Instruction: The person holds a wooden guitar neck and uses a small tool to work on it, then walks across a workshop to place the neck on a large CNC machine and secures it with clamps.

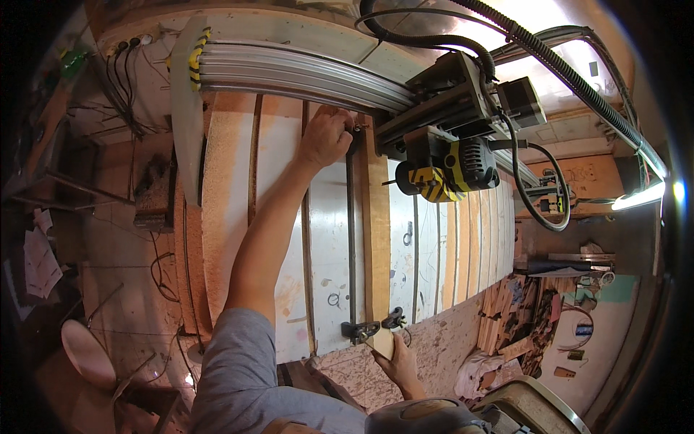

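A long wooden board (376,239) lies lengthwise on the slotted white machine bed (329,239). My left arm reaches across the bed, and my left hand (327,137) is closed with curled fingers at a small clamp fitting (356,128) beside the board's far end. Its fingertips partly hide what they grip. At the near edge, my right hand (401,367) wraps round the board's pale end, thumb on one side and fingers on the other. Two dark clamps, a left one (356,331) and a right one (394,318), flank the board just ahead of that hand.
Above the bed spans an aluminium gantry (289,69) carrying a black-and-yellow router spindle (448,170), its bit close to the board's right side. Thick cables (549,65) loop overhead. Wood offcuts (499,318) are piled at the right. A white stool-like disc (88,353) stands at lower left.
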{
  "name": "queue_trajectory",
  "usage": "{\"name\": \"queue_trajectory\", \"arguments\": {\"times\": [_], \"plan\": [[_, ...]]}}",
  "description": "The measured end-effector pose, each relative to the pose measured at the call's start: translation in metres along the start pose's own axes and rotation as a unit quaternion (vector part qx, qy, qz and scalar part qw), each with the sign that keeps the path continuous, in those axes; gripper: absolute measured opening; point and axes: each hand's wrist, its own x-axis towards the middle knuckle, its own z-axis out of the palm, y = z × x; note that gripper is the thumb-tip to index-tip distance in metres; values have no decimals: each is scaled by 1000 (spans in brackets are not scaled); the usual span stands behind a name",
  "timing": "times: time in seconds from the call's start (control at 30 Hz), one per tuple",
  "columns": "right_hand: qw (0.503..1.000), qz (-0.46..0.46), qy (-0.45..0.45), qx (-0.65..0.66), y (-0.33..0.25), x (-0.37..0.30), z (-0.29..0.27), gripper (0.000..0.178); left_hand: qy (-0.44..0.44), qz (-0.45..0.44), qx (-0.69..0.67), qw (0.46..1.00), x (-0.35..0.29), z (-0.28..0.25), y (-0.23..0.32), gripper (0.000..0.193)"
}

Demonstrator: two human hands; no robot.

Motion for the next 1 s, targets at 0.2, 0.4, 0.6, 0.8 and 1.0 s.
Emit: {"name": "queue_trajectory", "arguments": {"times": [0.2,0.4,0.6,0.8,1.0], "plan": [[1000,1,2,-8,-1,-1,-1,62,-32,-34,97,994,5,0,15,48],[1000,-19,18,-1,-1,0,0,63,-146,-157,219,952,10,14,40,63],[1000,-8,26,-5,-2,-2,2,61,-115,-235,85,961,22,26,20,57],[1000,21,14,17,-10,-2,-3,58,-130,-349,4,928,40,18,30,47],[999,13,24,19,-14,-3,-7,54,-118,-322,38,939,15,25,25,36]]}}
